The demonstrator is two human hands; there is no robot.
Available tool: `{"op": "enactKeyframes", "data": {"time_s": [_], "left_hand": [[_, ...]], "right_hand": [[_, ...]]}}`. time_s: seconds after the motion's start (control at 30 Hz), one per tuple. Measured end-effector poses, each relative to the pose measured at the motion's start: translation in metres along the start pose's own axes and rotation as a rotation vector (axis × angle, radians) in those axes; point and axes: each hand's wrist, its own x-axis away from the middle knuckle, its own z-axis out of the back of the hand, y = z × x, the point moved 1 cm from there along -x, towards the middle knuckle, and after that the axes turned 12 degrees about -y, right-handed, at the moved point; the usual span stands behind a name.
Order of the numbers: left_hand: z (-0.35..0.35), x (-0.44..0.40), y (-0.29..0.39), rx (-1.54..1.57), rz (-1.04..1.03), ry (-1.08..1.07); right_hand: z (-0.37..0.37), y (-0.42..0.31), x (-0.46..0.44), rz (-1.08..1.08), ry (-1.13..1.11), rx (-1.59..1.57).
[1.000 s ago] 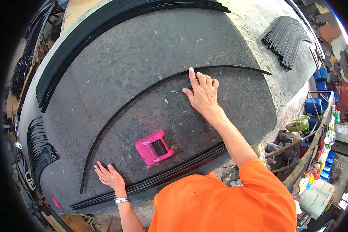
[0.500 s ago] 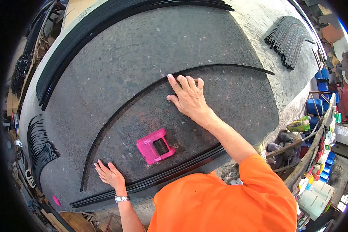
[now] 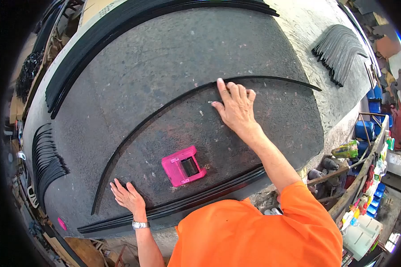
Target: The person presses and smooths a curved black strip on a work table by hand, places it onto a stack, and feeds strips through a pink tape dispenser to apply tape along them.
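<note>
Black and thin, the strip [image 3: 167,106] arcs across the desk [image 3: 165,58] from lower left to upper right. It looks light and springy, hardly fragile, likely best held by its edges, with support near both ends. The left hand [image 3: 128,196] lies open, fingers spread, just beside the strip, holding nothing. Rightward, the right hand [image 3: 237,106] is loosely open, forefinger tip touching the strip without gripping.

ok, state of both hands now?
Left hand: open, fingers spread, holding nothing.
Right hand: open, not gripping, index fingertip at the long, thin, curved black strip.
</note>
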Motion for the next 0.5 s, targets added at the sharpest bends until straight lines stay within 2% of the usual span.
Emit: {"op": "enactKeyframes", "data": {"time_s": [0.3, 0.5], "left_hand": [[0.000, 0.000, 0.001, 0.034, 0.020, -0.002], [0.002, -0.010, 0.016, 0.043, 0.139, 0.087]], "right_hand": [[-0.020, -0.084, -0.015, 0.260, -0.100, -0.106], [-0.021, -0.088, -0.014, 0.294, -0.047, -0.111]]}}
